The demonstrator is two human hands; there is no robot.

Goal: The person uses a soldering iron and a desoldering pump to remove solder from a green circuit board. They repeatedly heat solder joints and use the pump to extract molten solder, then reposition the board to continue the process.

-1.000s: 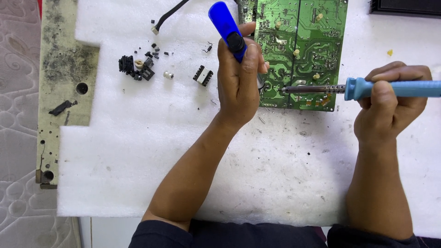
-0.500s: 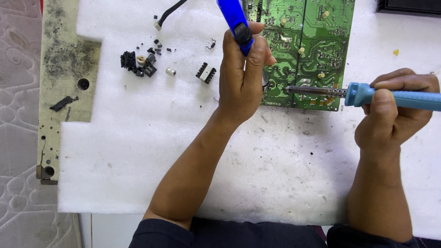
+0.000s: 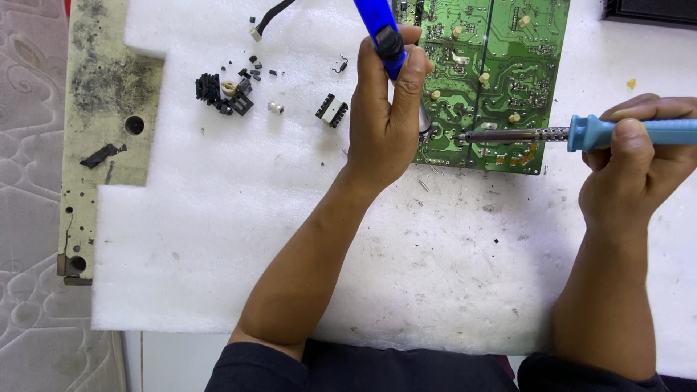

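Observation:
A green circuit board lies solder side up on white foam. My left hand grips a blue desoldering pump, its nozzle down at the board's lower left corner. My right hand holds a soldering iron with a light blue handle; its metal tip touches the board right beside the pump's nozzle.
Small removed parts lie on the foam left of my hand: a black cluster, a small transformer, a silver capacitor. A black cable enters at top. A dirty metal plate lies at the left edge.
Both hands and the board sit slightly lower and further right in view. The pump and iron tip stay at the same spot on the board.

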